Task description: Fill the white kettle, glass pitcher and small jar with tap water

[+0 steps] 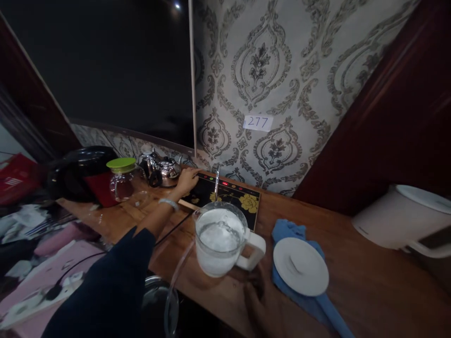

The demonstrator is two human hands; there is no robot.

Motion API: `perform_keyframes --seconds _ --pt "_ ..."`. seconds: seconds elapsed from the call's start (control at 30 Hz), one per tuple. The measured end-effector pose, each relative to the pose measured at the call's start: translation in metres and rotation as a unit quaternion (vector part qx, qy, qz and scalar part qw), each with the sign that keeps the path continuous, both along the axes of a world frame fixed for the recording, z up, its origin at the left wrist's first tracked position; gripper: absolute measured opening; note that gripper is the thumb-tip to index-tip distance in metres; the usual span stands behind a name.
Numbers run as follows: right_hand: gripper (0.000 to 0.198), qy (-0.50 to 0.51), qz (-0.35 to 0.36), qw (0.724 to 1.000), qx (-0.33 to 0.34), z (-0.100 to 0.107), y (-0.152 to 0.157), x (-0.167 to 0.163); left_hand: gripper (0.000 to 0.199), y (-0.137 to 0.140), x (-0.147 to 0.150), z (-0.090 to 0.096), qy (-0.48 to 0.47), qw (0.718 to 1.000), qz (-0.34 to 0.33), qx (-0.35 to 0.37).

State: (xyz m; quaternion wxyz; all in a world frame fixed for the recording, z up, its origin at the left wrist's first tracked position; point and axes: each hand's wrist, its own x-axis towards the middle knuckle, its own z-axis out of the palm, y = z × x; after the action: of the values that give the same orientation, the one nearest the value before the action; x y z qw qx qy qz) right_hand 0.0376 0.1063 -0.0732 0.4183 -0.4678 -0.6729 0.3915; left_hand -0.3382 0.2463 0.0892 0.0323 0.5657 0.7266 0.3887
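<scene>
My left hand (pixel 188 182) reaches over the far left corner of a black induction cooktop (pixel 200 190) with gold flowers. One finger stretches along its row of lit buttons, and the hand holds nothing. In front of the cooktop stands a clear glass kettle (pixel 215 256) with a white handle, full of bubbling, churning water. A thin metal spout (pixel 217 185) rises behind the kettle's rim. My right hand (pixel 264 300) is dark and blurred just below the kettle handle, its thumb and fingers apart. To its right, a white round lid (pixel 301 267) lies on a blue cloth (pixel 289 228).
At left are a glass pot with a green lid (pixel 121 164), shiny metal teapots (pixel 168 167) and a black-and-red appliance (pixel 102 185). A large white jug (pixel 405 218) stands at right. A clear hose (pixel 176 272) hangs over the wooden counter's (pixel 369 291) front edge.
</scene>
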Motion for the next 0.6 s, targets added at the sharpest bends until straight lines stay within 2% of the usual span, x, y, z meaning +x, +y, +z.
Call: perform_keyframes --seconds 0.07,0.17,0.23,0.3,0.4,0.47,0.6 --pt "0.065 0.024 -0.006 0.999 -0.030 0.003 -0.007 -0.006 0.042 -0.030 0.010 -0.002 -0.054 0.998 -0.014 0.033" --pt "0.066 0.051 -0.008 0.998 -0.033 0.008 -0.004 -0.008 0.050 -0.079 0.031 -0.015 -0.149 0.985 -0.029 0.079" --pt "0.068 0.073 -0.011 0.997 -0.034 0.008 -0.001 -0.009 0.056 -0.109 0.050 -0.030 -0.325 0.934 -0.037 0.142" --pt "0.069 0.092 -0.009 0.995 -0.039 0.006 0.003 -0.011 0.063 -0.135 0.073 -0.047 -0.404 0.900 -0.033 0.163" --pt "0.067 0.112 0.006 0.993 -0.035 0.006 0.010 -0.012 0.066 -0.163 0.109 -0.074 -0.457 0.869 -0.039 0.188" --pt "0.063 0.131 0.028 0.990 -0.041 0.009 0.017 -0.012 0.067 -0.175 0.130 -0.089 -0.475 0.862 -0.059 0.168" --pt "0.061 0.171 0.071 0.981 -0.060 0.015 0.030 -0.012 0.071 -0.182 0.153 -0.107 -0.411 0.892 -0.047 0.183"
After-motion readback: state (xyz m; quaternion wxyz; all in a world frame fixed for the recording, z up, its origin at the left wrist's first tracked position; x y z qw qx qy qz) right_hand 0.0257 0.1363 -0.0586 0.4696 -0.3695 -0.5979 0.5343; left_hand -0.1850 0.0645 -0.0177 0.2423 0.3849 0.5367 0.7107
